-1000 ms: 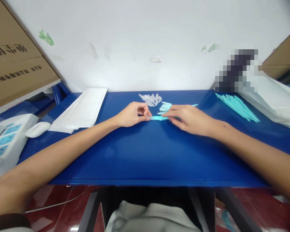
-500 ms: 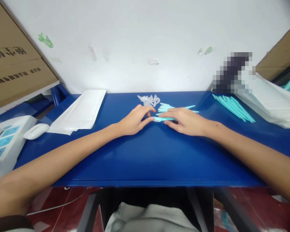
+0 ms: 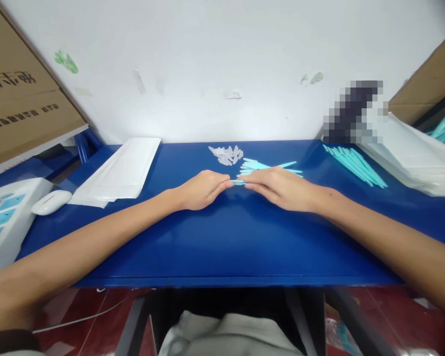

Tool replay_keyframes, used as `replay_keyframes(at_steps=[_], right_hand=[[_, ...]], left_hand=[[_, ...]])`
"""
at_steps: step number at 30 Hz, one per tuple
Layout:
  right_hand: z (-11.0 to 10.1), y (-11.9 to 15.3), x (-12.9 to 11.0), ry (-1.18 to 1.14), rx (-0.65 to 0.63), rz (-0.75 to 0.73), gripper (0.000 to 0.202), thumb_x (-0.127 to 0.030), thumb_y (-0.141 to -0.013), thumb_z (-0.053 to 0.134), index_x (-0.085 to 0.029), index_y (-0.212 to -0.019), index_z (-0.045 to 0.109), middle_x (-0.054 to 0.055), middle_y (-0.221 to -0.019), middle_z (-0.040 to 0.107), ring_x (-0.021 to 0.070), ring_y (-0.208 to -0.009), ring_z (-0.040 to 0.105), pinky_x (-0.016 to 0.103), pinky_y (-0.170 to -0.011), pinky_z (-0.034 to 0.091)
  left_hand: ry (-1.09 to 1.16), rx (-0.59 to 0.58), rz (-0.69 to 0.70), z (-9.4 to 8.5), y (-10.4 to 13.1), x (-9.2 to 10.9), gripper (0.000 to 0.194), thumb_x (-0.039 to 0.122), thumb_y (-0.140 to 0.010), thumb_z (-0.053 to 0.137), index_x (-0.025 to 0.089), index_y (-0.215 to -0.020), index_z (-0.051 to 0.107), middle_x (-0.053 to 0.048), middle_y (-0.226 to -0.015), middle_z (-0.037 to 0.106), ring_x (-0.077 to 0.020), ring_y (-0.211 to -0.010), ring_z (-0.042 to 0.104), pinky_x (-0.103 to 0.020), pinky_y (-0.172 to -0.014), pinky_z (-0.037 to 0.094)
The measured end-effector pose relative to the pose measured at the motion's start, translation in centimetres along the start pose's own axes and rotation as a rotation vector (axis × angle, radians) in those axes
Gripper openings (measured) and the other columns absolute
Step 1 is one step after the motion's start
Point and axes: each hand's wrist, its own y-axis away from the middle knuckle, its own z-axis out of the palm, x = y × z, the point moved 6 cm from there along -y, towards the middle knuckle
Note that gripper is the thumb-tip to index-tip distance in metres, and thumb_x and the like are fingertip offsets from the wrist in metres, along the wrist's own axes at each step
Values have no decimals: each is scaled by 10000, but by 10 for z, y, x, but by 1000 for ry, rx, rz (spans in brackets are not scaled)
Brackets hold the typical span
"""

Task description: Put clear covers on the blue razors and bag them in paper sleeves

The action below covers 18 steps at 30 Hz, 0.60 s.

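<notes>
A slim turquoise stick (image 3: 239,182) lies level between my hands, low over the table. My right hand (image 3: 284,189) is closed round its right part, hiding that end. The thumb and fingers of my left hand (image 3: 202,190) pinch its left tip. Whether a small translucent piece sits in that pinch is hidden. Just behind the hands is a loose pile of small translucent pieces (image 3: 228,155), shaped like short caps. Several more turquoise sticks (image 3: 251,165) lie crossed beside them, partly covered by my right hand.
The blue table (image 3: 222,247) meets a white wall (image 3: 193,69). On the left are white sheet-like packs (image 3: 124,170), a white rounded case (image 3: 52,202) and a power strip (image 3: 7,212). A row of turquoise sticks (image 3: 356,165) and stacked white packs (image 3: 411,153) lie on the right.
My left fingers have closed from a loose curl into a pinch at the stick's left tip. My right hand has moved slightly left, covering more of the stick.
</notes>
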Motion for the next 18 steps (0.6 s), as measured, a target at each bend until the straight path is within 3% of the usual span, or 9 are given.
replay_keyframes(at_steps=[3, 5, 7, 9, 11, 15, 18], right_hand=[[-7, 1, 8, 98, 49, 27, 424, -364, -1062, 347, -208, -1292, 667, 104, -1157, 739, 247, -948, 682, 328, -764, 449], [-14, 2, 19, 172, 101, 65, 440, -376, -1056, 344, -197, -1284, 675, 119, -1089, 736, 259, -913, 669, 340, -734, 443], [-20, 4, 34, 229, 163, 117, 453, -377, -1050, 340, -172, -1267, 682, 140, -1059, 723, 275, -916, 652, 357, -741, 444], [-23, 7, 50, 279, 204, 178, 457, -371, -1046, 337, -154, -1247, 686, 156, -1074, 711, 293, -966, 634, 375, -780, 446], [-21, 9, 63, 326, 193, 228, 467, -371, -1045, 328, -142, -1218, 696, 165, -1082, 703, 302, -1001, 618, 385, -810, 440], [-13, 9, 71, 401, 106, 299, 492, -441, -1024, 363, -143, -1200, 713, 173, -1116, 699, 320, -1021, 604, 425, -844, 412], [-22, 11, 69, 434, 183, 380, 501, -503, -986, 410, -149, -1142, 730, 153, -1020, 729, 320, -953, 622, 482, -879, 379]], left_hand=[[48, 22, -29, -1, -1, 0, 382, 431, -1085, 295, 201, -834, 468, 9, -681, 527, -150, -578, 485, -290, -615, 354], [93, 29, -75, -2, -2, -2, 328, 457, -1077, 344, 179, -1080, 518, 33, -684, 541, -145, -569, 496, -275, -603, 354], [111, 35, -123, -2, -1, -4, 414, 455, -1075, 367, 162, -1362, 427, 66, -650, 519, -141, -550, 495, -260, -596, 351], [89, 43, -142, -3, -1, -5, 491, 426, -1078, 363, 160, -1490, 341, 82, -617, 487, -137, -531, 484, -251, -592, 347], [52, 29, -115, -2, -1, -5, 450, 389, -1072, 376, 158, -1454, 429, 72, -620, 506, -131, -533, 491, -249, -599, 353], [-18, -15, -45, 2, -3, -3, 323, 315, -1048, 401, 154, -1187, 644, 10, -702, 625, -137, -602, 565, -257, -644, 393], [-38, -16, -45, 1, -4, -3, 314, 295, -1038, 402, 167, -1158, 662, -11, -755, 675, -150, -644, 607, -264, -657, 414]])
